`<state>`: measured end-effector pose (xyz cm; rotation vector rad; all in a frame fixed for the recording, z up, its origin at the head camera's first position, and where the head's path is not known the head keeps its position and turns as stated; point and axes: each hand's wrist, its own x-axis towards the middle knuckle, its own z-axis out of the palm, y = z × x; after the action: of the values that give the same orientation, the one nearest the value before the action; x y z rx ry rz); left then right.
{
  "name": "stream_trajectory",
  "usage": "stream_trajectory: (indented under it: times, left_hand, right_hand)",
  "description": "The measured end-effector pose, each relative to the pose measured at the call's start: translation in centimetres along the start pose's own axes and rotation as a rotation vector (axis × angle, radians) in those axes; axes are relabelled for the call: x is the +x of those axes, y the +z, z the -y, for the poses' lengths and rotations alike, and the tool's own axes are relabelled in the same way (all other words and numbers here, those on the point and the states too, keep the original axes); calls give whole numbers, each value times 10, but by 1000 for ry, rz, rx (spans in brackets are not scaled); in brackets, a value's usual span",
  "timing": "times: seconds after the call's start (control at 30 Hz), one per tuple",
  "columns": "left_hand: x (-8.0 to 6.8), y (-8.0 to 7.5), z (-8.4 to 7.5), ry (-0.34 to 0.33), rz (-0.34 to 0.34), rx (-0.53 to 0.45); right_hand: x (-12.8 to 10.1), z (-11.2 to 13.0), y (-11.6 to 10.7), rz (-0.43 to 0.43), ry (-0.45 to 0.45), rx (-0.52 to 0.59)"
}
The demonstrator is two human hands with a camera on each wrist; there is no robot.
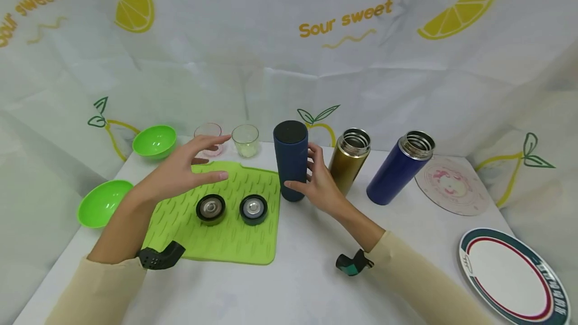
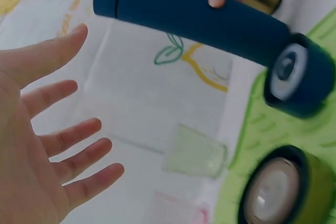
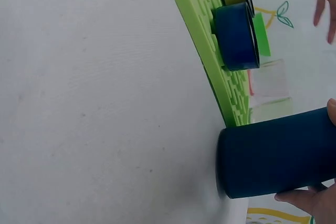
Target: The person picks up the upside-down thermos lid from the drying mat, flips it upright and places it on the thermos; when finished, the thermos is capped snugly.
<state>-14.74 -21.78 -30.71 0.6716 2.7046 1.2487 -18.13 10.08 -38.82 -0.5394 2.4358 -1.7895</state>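
Observation:
A dark blue thermos bottle (image 1: 291, 164) with its lid on stands upright at the right edge of a lime-green textured mat (image 1: 253, 255). My right hand (image 1: 322, 184) grips it from the right side, thumb across the front and fingers behind; in the right wrist view the bottle's base (image 3: 226, 166) meets the white table. Over the mat hovers my left hand (image 1: 187, 167), fingers spread and holding nothing. Below it on the mat lie two upturned bottle lids, a gold one (image 1: 210, 208) and a blue one (image 1: 253, 209).
Right of my hand stand a gold bottle (image 1: 346, 162) and a blue bottle (image 1: 397, 169), both uncapped. Behind the mat are a pink glass (image 1: 208, 130) and a green glass (image 1: 246, 142). Green bowls (image 1: 101, 204) sit left; a pink round board (image 1: 451, 187) and a rimmed plate (image 1: 510, 275) lie right.

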Motion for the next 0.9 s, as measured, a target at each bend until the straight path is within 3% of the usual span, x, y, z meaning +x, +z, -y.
stream_trajectory:
  times: [0.23,0.43,0.63,0.9]
  left_hand:
    - [-29,11,39,-127,-17,-24]
    - [-43,23,61,-229,34,-67]
    - [-49,36,82,-248,65,-133]
    - [-51,43,99,-260,83,-180]
  right_hand:
    - [0,-2,3,-32,-7,25]
    - [-1,-2,1,-55,40,31]
    - [-2,-4,0,-60,62,53]
    - [-3,-6,2,-62,87,63]
